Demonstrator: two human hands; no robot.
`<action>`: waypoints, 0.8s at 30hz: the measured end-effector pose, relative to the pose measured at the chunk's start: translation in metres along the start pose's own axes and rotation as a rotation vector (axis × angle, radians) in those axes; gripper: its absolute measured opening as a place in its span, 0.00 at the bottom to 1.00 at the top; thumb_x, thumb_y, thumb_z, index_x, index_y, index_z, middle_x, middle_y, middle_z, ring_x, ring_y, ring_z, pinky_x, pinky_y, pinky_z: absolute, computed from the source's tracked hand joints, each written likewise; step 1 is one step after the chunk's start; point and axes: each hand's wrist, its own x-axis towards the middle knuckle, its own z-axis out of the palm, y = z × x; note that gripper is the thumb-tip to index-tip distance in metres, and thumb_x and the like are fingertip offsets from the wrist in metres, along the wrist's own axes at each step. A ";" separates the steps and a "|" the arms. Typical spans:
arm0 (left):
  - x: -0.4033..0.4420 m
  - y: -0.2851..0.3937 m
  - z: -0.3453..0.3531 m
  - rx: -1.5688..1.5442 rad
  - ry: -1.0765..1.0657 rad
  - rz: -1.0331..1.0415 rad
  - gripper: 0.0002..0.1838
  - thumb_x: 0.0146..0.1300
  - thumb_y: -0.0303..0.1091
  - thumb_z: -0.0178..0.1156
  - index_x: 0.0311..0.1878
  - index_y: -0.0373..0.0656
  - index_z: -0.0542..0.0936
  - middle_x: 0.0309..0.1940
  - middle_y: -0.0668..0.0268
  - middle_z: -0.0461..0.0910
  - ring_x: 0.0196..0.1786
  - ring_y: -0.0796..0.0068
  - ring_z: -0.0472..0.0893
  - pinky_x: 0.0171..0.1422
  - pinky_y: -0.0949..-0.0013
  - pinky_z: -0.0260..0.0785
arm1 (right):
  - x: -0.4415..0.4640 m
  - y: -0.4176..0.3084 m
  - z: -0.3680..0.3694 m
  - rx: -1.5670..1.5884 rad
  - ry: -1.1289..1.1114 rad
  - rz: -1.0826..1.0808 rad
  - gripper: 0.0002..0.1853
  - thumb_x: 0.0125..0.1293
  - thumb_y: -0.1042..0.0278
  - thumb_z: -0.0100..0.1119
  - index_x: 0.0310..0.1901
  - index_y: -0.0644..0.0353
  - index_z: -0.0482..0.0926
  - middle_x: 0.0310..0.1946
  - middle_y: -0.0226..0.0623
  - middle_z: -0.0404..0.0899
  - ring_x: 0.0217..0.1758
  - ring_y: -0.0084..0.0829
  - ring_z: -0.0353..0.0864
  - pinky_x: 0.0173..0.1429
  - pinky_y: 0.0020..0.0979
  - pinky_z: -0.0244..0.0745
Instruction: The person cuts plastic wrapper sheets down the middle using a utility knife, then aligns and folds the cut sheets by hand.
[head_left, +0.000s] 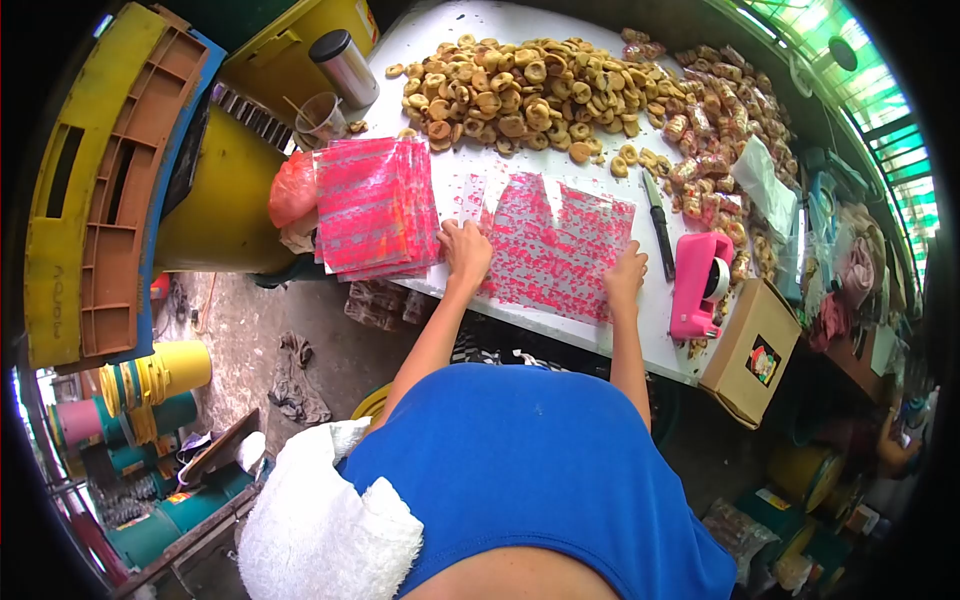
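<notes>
A pink-printed clear plastic sheet (560,240) lies spread on the white table in front of me. My left hand (466,252) is at its left edge, fingers curled down onto the plastic. At the opposite edge, my right hand (626,274) pinches the sheet near its right side. Left of my left hand is a stack of similar pink-printed sheets (375,205). A knife with a black handle (661,235) rests just beyond my right hand, beside a pink tape dispenser (697,285) carrying a roll of tape.
Behind the sheet is a large pile of round, golden-brown baked pieces (520,90). Many filled packets (720,110) are heaped at the right. A cardboard box (752,350) stands at the table's right corner. A tumbler (345,68) and a plastic cup (321,117) are at the back left.
</notes>
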 end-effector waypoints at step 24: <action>-0.014 -0.001 -0.027 -0.458 0.085 -0.164 0.21 0.57 0.19 0.56 0.56 0.35 0.70 0.34 0.47 0.81 0.39 0.49 0.82 0.44 0.54 0.71 | 0.020 0.012 -0.001 -0.051 -0.078 0.083 0.32 0.37 0.65 0.80 0.45 0.64 0.74 0.47 0.51 0.73 0.53 0.52 0.73 0.54 0.46 0.73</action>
